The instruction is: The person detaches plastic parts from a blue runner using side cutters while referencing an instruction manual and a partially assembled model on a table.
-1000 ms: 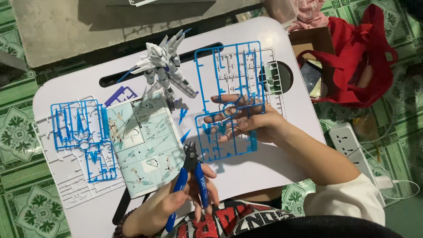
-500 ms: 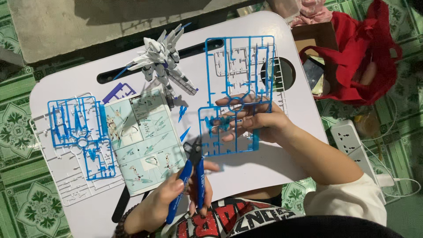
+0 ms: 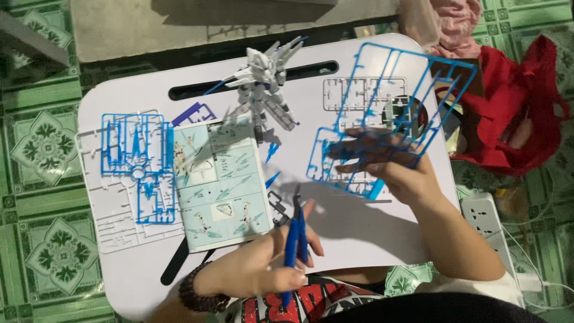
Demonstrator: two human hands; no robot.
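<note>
My right hand (image 3: 399,167) holds a blue plastic parts frame (image 3: 388,116), lifted and tilted above the white lap table (image 3: 359,230). My left hand (image 3: 263,269) grips blue-handled nippers (image 3: 296,236), tips pointing up toward the table's middle, apart from the frame. A white and blue model robot (image 3: 266,90) lies at the table's far side. An open instruction booklet (image 3: 218,182) lies left of the nippers.
More blue and white parts frames (image 3: 134,167) lie at the table's left. A clear frame (image 3: 353,93) lies under the lifted one. A red bag (image 3: 517,113) and a white power strip (image 3: 481,218) sit on the green tiled floor to the right.
My right hand has lifted the blue parts frame off the table and tilted it up. My left hand with the nippers has stayed near the front edge.
</note>
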